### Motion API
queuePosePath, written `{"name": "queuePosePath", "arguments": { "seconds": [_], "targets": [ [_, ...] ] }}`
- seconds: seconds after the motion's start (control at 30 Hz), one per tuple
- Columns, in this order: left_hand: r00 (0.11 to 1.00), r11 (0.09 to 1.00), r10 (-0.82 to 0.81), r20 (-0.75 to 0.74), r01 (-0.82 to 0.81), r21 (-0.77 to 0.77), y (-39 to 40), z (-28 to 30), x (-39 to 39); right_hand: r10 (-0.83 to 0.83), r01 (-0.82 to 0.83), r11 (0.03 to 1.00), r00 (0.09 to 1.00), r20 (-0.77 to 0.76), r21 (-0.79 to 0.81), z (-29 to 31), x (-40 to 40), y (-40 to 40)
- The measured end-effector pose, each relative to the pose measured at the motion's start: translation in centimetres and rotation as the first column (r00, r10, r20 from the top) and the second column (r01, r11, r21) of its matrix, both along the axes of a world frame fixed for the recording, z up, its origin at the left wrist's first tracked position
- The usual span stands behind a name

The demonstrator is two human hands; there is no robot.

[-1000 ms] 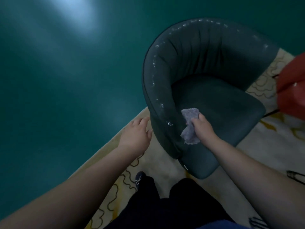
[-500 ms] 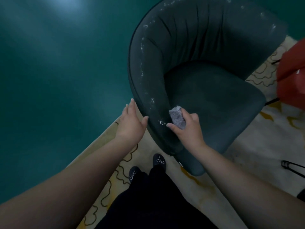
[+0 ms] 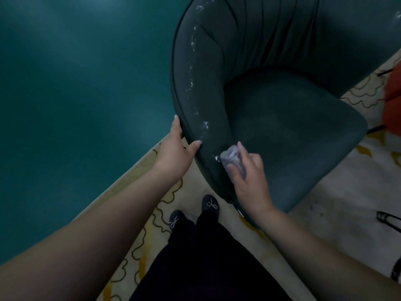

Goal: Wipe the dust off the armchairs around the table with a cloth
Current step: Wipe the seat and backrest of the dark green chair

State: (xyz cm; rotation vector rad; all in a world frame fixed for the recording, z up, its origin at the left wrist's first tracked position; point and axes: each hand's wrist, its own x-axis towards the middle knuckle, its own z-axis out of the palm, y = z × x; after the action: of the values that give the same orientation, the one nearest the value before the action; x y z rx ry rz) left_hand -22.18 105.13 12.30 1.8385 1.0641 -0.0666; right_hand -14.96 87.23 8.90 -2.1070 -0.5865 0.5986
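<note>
A dark teal tub armchair fills the upper right, its curved rim speckled with white dust along the left side. My left hand grips the outer edge of the near armrest, thumb on top. My right hand presses a small pale lilac cloth against the end of that armrest, just right of a white dust spot. Most of the cloth is hidden under my fingers.
A cream rug with wavy brown and yellow lines lies under the chair. Teal floor spreads to the left. A red-orange seat juts in at the right edge. My dark shoes stand close to the chair.
I have come closer and the chair now looms larger. My left hand moved from beside the chair to gripping the armrest edge. My right hand shifted the cloth along the armrest's end.
</note>
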Motion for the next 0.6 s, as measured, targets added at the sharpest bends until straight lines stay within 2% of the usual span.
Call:
{"name": "queuePosePath", "arguments": {
  "seconds": [0.13, 0.27, 0.43, 0.6],
  "targets": [
    [1.000, 1.000, -0.013, 0.002, 0.013, -0.028, 0.4, -0.1, 0.0, 0.088, -0.088, 0.996, 0.975, 0.206, -0.010, 0.3, -0.7, 1.0],
    [0.998, 0.996, 0.046, 0.042, -0.042, -0.077, 0.5, -0.2, -0.2, 0.121, -0.120, 0.993, 0.964, 0.236, -0.020, 0.0, 1.0, 3.1],
    [0.992, 0.986, 0.112, 0.053, -0.104, -0.127, 1.1, 0.3, 0.3, 0.145, -0.148, 0.989, 0.940, 0.310, -0.015, -0.3, -0.7, -0.1],
    [0.985, 0.971, 0.161, 0.056, -0.147, -0.189, 1.6, 0.6, 0.9, 0.159, -0.165, 0.986, 0.919, 0.362, -0.012, -0.4, 1.2, 3.9]
  ]
}}
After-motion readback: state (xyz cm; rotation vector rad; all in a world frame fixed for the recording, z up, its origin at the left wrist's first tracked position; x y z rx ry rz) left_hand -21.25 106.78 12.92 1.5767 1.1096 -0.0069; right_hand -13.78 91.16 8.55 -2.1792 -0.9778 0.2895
